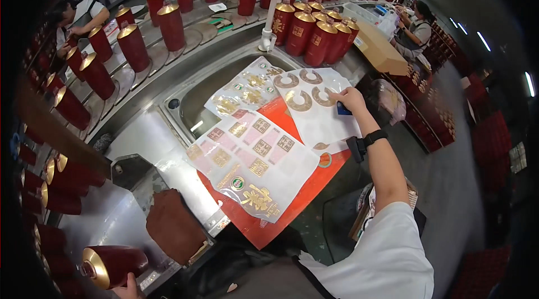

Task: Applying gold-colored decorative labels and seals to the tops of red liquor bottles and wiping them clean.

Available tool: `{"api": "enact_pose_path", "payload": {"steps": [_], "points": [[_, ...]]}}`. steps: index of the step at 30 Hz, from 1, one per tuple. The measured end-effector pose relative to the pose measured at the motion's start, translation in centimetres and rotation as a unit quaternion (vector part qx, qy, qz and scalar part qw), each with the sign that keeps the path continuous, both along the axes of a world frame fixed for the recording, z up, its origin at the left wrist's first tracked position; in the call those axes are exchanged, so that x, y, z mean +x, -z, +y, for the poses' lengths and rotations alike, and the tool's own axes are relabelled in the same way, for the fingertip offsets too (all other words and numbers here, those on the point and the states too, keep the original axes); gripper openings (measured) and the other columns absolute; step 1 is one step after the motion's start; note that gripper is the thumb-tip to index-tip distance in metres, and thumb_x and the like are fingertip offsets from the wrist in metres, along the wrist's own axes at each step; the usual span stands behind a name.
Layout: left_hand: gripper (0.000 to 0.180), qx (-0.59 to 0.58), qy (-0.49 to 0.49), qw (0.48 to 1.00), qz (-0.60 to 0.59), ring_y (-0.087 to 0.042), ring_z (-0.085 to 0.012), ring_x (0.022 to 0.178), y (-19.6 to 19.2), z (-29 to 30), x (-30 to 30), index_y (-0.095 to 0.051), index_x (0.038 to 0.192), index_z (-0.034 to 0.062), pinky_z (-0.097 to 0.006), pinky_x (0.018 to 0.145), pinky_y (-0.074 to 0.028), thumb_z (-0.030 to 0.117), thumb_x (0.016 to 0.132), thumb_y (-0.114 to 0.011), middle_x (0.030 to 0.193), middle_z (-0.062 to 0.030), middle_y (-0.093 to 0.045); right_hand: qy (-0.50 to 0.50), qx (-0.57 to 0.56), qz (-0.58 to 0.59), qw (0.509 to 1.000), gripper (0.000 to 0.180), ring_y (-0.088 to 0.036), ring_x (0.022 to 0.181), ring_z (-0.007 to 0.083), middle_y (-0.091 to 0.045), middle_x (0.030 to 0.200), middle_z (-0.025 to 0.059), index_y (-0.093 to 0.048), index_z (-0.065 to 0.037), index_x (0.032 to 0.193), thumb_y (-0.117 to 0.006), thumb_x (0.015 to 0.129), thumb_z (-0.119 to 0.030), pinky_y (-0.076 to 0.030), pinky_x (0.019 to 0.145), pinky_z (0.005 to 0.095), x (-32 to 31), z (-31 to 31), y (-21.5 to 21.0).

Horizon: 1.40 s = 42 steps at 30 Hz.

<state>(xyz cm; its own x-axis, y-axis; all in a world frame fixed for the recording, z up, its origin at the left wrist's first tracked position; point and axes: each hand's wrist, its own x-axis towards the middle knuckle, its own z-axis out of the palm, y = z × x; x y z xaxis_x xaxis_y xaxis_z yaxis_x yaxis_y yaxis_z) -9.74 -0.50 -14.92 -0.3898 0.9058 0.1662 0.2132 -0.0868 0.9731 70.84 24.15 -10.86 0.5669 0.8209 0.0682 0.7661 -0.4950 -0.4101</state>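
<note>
Left hand (pixel 130 288) is grasping a dark red cylindrical bottle with a gold shoulder (pixel 122 261), tilted on its side at lower left; its visible side is showing plain red, so probably undecorated there, hidden side can't tell. Next over, a white sheet of gold, brown and green decals (pixel 303 171) is lying flat, many pieces remaining. Behind it, a clear sheet of gold decals (pixel 241 88) is overhanging the sink. Further right, a white sheet of C-shaped gold-brown decals (pixel 325 130) is showing four C's, its lower part mostly bare, so likely partly used. Right hand (pixel 351 100) is touching this sheet at the rightmost lower C; fingers are curling, but can't tell whether that grip is pinching anything. Bottles with gold markings (pixel 318 44) are clustering past the faucet, looking further along.

Surface and room: dark red bottles on round discs (pixel 170 27) are lining the left and back. A brown cloth (pixel 175 226) is lying on the steel tabletop (pixel 147 137), beside a steel sink (pixel 196 107) and white curved faucet (pixel 272 13). An orange-red sheet (pixel 263 236) is lying under the decals. Right, a cardboard box (pixel 387 55) is sitting near a seated co-worker (pixel 418 32); ceiling tube lights (pixel 483 41) are glowing.
</note>
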Motion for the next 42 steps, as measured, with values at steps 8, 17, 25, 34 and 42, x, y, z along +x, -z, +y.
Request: {"api": "enact_pose_path", "payload": {"steps": [8,17,25,34,42], "points": [[0.067,0.000,-0.040,0.999,0.022,-0.053,-0.0230,0.118,1.2,0.8,0.5,-0.036,0.142,-0.0032,-0.037,0.106,-0.039,0.006,0.086,-0.071,0.134,-0.0141,-0.051,-0.029,-0.158,-0.046,0.986,0.081,-0.068,0.078,0.0262,-0.070,0.086,0.0186,-0.068,0.006,0.091,-0.089,0.048,-0.060,-0.053,0.071,0.0344,4.6,1.5,-0.7],[0.064,-0.019,-0.040,0.999,0.019,-0.053,-0.0225,0.118,4.1,-0.7,-2.8,-0.038,0.141,-0.0038,-0.037,0.106,-0.038,0.007,0.087,-0.070,0.134,-0.0136,-0.051,-0.059,-0.171,-0.036,0.983,0.079,-0.066,0.066,0.0269,-0.067,0.070,0.0150,-0.070,0.008,0.074,-0.085,0.051,-0.066,-0.051,0.066,0.0361,5.5,2.0,-1.2],[0.064,0.006,-0.023,0.999,-0.028,-0.053,-0.0224,0.118,5.4,-0.8,-2.9,-0.039,0.141,-0.0041,-0.037,0.105,-0.039,0.009,0.087,-0.070,0.133,-0.0135,-0.052,0.070,-0.179,-0.054,0.980,0.071,-0.060,0.055,0.0220,-0.063,0.066,0.0103,-0.068,0.003,0.067,-0.085,0.056,-0.065,-0.048,0.050,0.0380,10.5,-0.2,0.5],[0.078,-0.094,0.042,0.994,0.030,-0.059,-0.0220,0.111,0.7,0.0,0.8,-0.049,0.131,-0.0072,-0.035,0.095,-0.048,0.034,0.075,-0.084,0.124,-0.0131,-0.058,-0.096,-0.064,-0.115,0.987,0.056,-0.062,0.064,0.0227,-0.068,0.073,0.0119,-0.073,-0.006,0.077,-0.074,0.071,-0.061,-0.048,0.062,0.0376,11.1,-3.8,-0.2],[0.118,0.048,0.046,0.997,0.031,-0.043,-0.0265,0.134,-6.7,4.6,7.1,-0.021,0.154,0.0061,-0.040,0.111,-0.036,0.026,0.062,-0.093,0.142,-0.0133,-0.041,-0.019,0.051,-0.025,0.998,0.027,-0.067,0.075,0.0223,-0.074,0.087,0.0126,-0.074,0.003,0.090,-0.066,0.084,-0.022,-0.053,0.072,0.0362,22.4,-1.4,-3.1]]}}
